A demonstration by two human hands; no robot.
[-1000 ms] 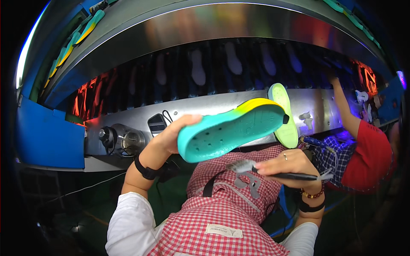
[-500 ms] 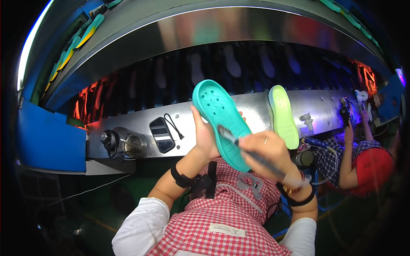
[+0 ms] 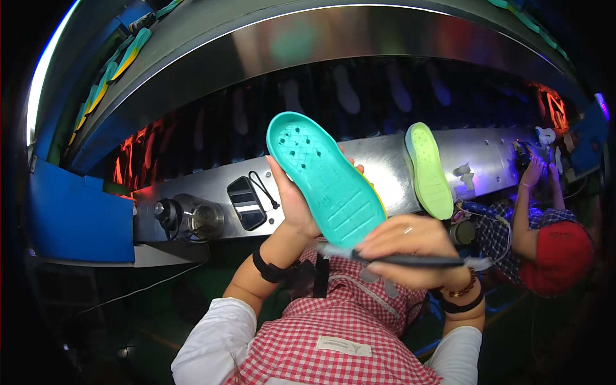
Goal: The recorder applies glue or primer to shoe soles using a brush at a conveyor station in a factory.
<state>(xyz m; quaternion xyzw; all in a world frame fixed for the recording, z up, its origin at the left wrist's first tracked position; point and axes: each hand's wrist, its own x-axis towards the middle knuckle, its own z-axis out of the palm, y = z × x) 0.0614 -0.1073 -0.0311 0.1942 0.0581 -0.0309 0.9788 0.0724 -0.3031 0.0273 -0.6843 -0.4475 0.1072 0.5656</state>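
A teal shoe sole [image 3: 327, 179] with small holes at its far end and ridges at its near end lies tilted in my left hand [image 3: 292, 205]. My left thumb is along its left edge, and fingertips show past its right edge, where a strip of yellow is visible. A brush [image 3: 417, 260] with a dark handle is gripped in my right hand [image 3: 414, 237]. Its pale, motion-blurred tip is by the sole's near end; whether it touches the sole I cannot tell.
On the metal ledge [image 3: 378, 167] are a pale green sole [image 3: 431, 173], a phone [image 3: 246, 203] with a strap and a clear bottle [image 3: 202, 217] with a black lid. Beyond runs a dark conveyor [image 3: 314, 96] carrying sole shapes. At right works a person in a red cap [image 3: 557, 256].
The teal sole has shifted slightly left and turned its face more toward me. My right hand has swept the brush from the sole's middle down to its near end.
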